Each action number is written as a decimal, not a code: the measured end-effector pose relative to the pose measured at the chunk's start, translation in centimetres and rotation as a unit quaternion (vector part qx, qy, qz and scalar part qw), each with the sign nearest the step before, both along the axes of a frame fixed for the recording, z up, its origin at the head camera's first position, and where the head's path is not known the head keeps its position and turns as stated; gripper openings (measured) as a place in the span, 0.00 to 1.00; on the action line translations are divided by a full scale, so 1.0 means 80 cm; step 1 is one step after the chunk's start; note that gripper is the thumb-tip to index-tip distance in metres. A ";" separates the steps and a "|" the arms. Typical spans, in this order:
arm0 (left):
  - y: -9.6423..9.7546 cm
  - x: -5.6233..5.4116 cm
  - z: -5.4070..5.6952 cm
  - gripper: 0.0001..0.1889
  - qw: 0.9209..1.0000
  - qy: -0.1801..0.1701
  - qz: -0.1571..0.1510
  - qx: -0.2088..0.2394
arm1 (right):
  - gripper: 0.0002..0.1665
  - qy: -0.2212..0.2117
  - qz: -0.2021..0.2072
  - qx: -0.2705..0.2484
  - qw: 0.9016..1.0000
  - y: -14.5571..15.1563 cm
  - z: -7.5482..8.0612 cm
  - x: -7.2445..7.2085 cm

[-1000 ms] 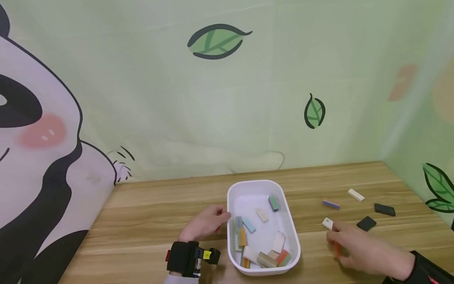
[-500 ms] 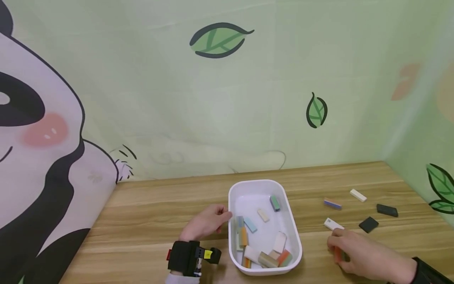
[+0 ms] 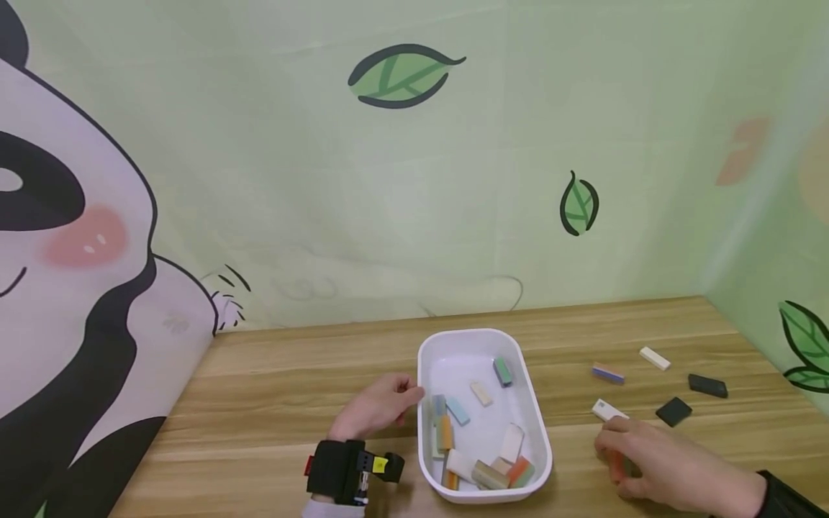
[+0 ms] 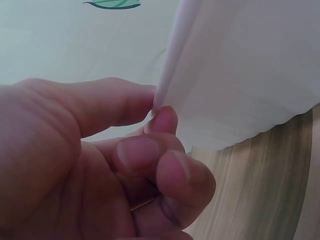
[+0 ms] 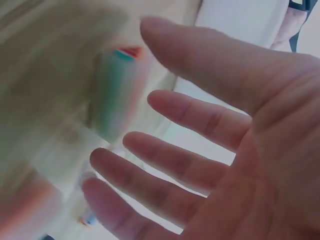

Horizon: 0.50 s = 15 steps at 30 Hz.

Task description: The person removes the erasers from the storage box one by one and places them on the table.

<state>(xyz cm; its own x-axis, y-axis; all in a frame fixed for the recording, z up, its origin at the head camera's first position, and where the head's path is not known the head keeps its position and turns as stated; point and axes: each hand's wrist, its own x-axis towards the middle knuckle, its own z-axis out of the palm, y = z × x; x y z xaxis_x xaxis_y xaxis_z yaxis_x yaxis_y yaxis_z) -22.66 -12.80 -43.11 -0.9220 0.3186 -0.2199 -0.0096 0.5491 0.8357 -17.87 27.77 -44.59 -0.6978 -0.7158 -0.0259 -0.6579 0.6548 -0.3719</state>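
- Pinched the left rim of a white plastic tub (image 3: 463, 370) between thumb and forefinger of the left hand (image 3: 378, 406), with the remaining fingers curled outside the wall;
- Held the right hand (image 3: 660, 457), fingers apart and thumb separate, about an orange-and-green striped block (image 5: 112, 95) on the wood-grain table (image 3: 291, 388), to the right of the tub; could not tell touch from a narrow gap, owing to blur;
- Took in, just beyond the right hand's fingers, a white block with a dark mark (image 3: 609, 410); farther off, a black square block (image 3: 673, 411), a black oblong block (image 3: 707, 385), a slim white block (image 3: 655, 358) and a blue-and-pink striped block (image 3: 607, 373);
- Contained, within the tub, a green block (image 3: 502, 372) near the far right corner, a cream block (image 3: 481, 393) and a light-blue block (image 3: 457, 411) toward the middle, and a tan block (image 3: 490, 475) in the cluster at the near end;
- Wore a black strap (image 3: 333, 471) on the left wrist, before a printed panda (image 3: 110, 345) at far left.
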 end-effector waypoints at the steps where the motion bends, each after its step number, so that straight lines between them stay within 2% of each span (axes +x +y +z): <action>1: 0.000 0.001 0.000 0.12 1.000 -0.001 0.001 0.002 | 0.19 0.016 0.001 0.003 1.000 0.000 0.002 0.000; 7: -0.002 0.003 0.001 0.12 1.000 -0.004 0.006 0.000 | 0.27 0.116 -0.022 0.034 0.992 -0.009 0.023 0.001; 11: -0.001 0.001 -0.001 0.12 1.000 -0.001 0.006 -0.005 | 0.28 0.137 -0.017 0.048 0.989 -0.026 0.046 -0.004; 15: -0.001 -0.002 -0.005 0.12 1.000 0.000 0.007 -0.004 | 0.25 0.148 0.007 0.061 0.987 -0.053 0.066 -0.009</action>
